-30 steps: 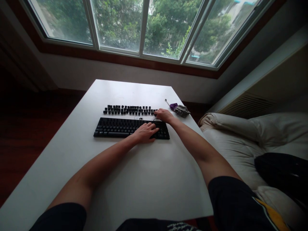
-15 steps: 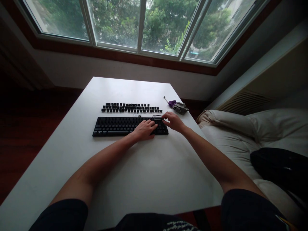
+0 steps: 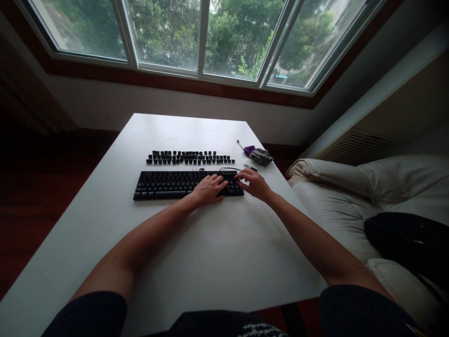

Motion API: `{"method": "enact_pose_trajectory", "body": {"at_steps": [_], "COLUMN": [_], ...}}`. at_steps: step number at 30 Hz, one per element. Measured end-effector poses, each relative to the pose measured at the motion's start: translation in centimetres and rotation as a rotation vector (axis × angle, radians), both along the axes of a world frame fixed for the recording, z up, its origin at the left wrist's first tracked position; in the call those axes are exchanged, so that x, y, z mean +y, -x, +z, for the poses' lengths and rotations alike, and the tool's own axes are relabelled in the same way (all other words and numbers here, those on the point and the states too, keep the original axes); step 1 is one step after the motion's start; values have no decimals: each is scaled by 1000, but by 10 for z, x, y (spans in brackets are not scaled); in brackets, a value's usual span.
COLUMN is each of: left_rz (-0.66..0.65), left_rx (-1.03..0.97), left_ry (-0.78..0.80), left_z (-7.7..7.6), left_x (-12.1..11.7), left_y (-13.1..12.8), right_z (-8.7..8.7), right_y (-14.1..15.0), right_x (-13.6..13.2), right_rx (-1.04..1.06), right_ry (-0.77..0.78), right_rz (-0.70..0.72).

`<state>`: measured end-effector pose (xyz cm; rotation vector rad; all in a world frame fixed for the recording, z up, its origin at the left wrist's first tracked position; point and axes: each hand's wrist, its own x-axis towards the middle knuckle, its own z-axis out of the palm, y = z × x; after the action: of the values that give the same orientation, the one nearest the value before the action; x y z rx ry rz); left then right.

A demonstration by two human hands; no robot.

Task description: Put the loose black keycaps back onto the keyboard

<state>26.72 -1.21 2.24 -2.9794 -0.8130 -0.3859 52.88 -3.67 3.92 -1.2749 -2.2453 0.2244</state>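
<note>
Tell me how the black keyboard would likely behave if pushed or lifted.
The black keyboard is probably stiff, since its long body lies straight. It seems unlikely to roll or tip, being broad and lying flat on the white table. A push may meet some resistance with the left hand resting on it.

On our white desk (image 3: 196, 262) we see a keyboard (image 3: 164, 187), keycaps (image 3: 191, 157) behind it and, beyond its right end, perhaps a cloth (image 3: 261, 157).

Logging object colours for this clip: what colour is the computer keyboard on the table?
Black; the computer keyboard shows best in the head view.
</note>
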Motion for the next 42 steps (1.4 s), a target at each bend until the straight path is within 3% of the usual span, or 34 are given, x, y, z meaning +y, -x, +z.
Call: {"method": "enact_pose_trajectory", "body": {"at_steps": [11,15,20,24,28,37,42], "left_rz": [38,68,-8,72,50,60,60], "left_rx": [-1,-3,-1,4,23,-1,-36], "left_ry": [-16,-64,-91,-105,-115,-100,-79], "left_z": [3,7,11,8,5,3,0], "left_x": [-7,-21,-45,-62,-71,-64,-50], "left_y": [-1,-6,-18,-25,-27,-26,-24], "right_z": [-16,-18,-18,-22,-26,-21,-38], "right_y": [-11,-13,-18,-21,-20,-16,-8], "right_x": [21,26,28,29,28,28,23], "right_rx": [35,27,84,98,85,90,216], "right_ry": [118,129,212,213,183,190,149], "right_rz": [5,28,65,67,65,60,-56]}}
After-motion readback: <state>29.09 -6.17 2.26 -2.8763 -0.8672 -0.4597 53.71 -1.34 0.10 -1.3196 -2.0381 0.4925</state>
